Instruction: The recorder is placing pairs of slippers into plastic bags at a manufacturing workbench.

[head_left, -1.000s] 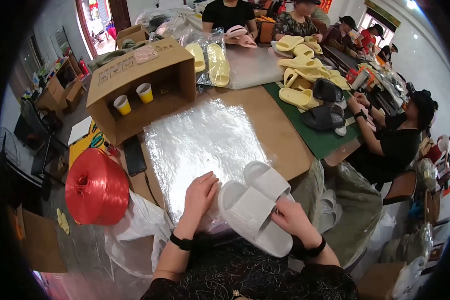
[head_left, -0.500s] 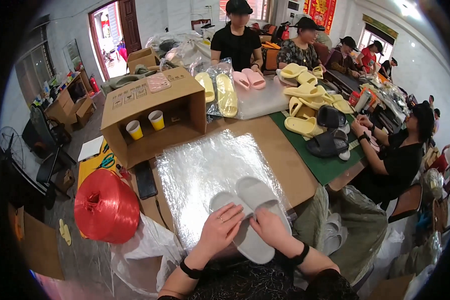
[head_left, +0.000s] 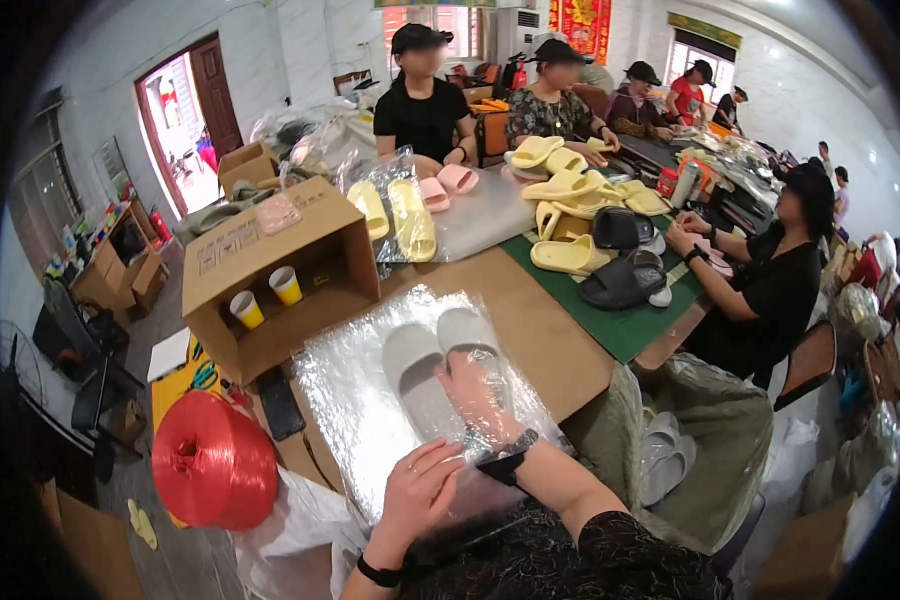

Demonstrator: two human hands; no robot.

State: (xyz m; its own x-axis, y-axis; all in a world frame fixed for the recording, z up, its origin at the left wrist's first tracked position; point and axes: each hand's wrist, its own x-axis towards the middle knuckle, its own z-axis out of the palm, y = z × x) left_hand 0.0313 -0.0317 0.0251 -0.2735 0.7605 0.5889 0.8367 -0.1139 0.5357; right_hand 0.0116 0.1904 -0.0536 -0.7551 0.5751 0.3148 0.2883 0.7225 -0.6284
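Observation:
A pair of grey slippers (head_left: 420, 360) lies side by side within a clear plastic bag (head_left: 345, 400), toes pointing away from me. My right hand (head_left: 475, 395) reaches into the bag up to the wrist. Its fingers are on the right slipper, near the inner edge and strap, partly blurred by the film. Close to the bag's near edge is my left hand (head_left: 420, 488), fingers drawn together on the film. Its thumb is mostly hidden.
Left of the bag are a dark phone (head_left: 279, 403), red twine roll (head_left: 215, 460) and cardboard box (head_left: 270, 240) holding two cups. Yellow slippers (head_left: 570, 190) and black slippers (head_left: 620, 280) lie on a green mat (head_left: 545, 280). A sack (head_left: 710, 420) of grey slippers stands right; co-workers sit beyond.
The grey slippers have gone from lying on top of the bag to inside it, farther from me. My right hand has moved in with them; my left hand has shifted back to the bag's near edge.

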